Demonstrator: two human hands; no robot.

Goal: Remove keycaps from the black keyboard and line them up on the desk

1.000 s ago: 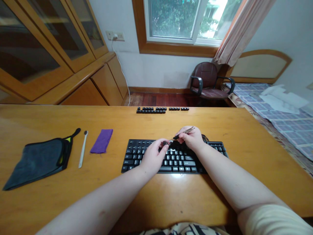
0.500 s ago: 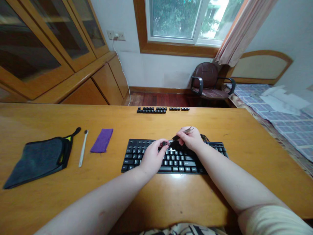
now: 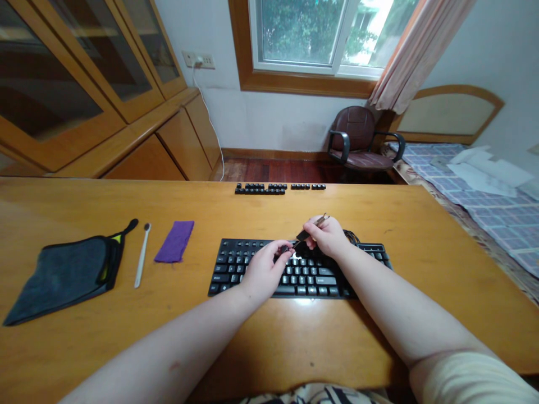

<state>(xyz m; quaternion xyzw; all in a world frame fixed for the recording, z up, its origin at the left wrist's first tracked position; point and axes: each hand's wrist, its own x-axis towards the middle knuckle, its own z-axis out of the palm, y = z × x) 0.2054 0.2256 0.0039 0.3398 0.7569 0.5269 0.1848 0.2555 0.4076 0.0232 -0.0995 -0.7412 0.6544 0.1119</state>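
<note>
A black keyboard [image 3: 248,261] lies on the wooden desk, its upper right part hidden under my hands. Between the thumb and fingers of my left hand [image 3: 261,268] is a small black keycap [image 3: 285,248], held just above the upper rows of keys. My right hand [image 3: 327,237] pinches a slim tool [image 3: 302,235] with a black lower part and a brass-coloured metal upper end. Its lower tip points down-left and meets or nearly meets the keycap; I cannot tell which.
Loose black keycaps [image 3: 260,191] stand in rows near the desk's far edge. On the left lie a dark grey cloth [image 3: 67,269], a white toothbrush [image 3: 142,257] and a purple cloth [image 3: 174,241]. A coiled cable [image 3: 350,237] sits behind the keyboard. Beyond the desk is an armchair [image 3: 357,137].
The tool in my right hand has tilted a little more upright, its upper end shifting slightly left. The keycap in my left hand has moved slightly right.
</note>
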